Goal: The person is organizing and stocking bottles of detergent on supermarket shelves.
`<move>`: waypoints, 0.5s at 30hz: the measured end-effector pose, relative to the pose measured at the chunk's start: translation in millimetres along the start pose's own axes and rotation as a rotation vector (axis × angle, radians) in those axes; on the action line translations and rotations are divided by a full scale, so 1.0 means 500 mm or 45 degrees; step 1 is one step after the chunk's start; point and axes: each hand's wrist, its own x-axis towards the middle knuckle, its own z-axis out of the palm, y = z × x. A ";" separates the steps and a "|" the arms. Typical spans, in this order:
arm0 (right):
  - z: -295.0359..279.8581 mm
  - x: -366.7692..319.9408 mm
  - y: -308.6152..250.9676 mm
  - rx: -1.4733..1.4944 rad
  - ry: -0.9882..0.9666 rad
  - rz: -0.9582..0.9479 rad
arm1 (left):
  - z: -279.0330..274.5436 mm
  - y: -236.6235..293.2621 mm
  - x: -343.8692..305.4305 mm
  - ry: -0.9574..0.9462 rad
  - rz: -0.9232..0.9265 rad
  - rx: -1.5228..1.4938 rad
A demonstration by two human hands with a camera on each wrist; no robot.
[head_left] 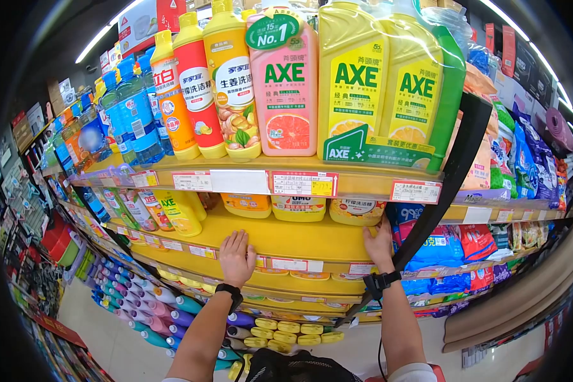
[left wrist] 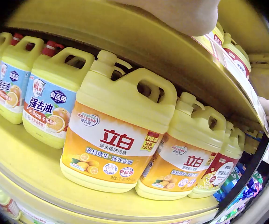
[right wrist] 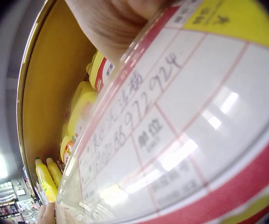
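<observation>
My left hand rests palm down on the yellow shelf, near its front edge, fingers straight and holding nothing. To the right, my right hand reaches over the same shelf edge. Its fingers point inward beside the right end of a yellow dish soap jug; the fingertips are partly hidden there. Left of that jug stand another jug labelled UMO and an orange-labelled jug. In the right wrist view, a price label fills much of the picture below my right hand.
Tall AXE bottles crowd the shelf above. A black upright post stands right of my right hand, with bagged goods beyond. Jugs with orange labels line the shelf below. Several bottles stand on the floor at left.
</observation>
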 end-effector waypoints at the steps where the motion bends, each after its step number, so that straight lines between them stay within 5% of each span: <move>1: 0.000 0.000 -0.001 -0.010 0.001 0.004 | 0.001 0.000 0.000 0.001 0.001 -0.001; 15: 0.004 0.002 0.015 -0.026 0.010 -0.065 | 0.003 -0.001 -0.002 -0.017 -0.013 0.009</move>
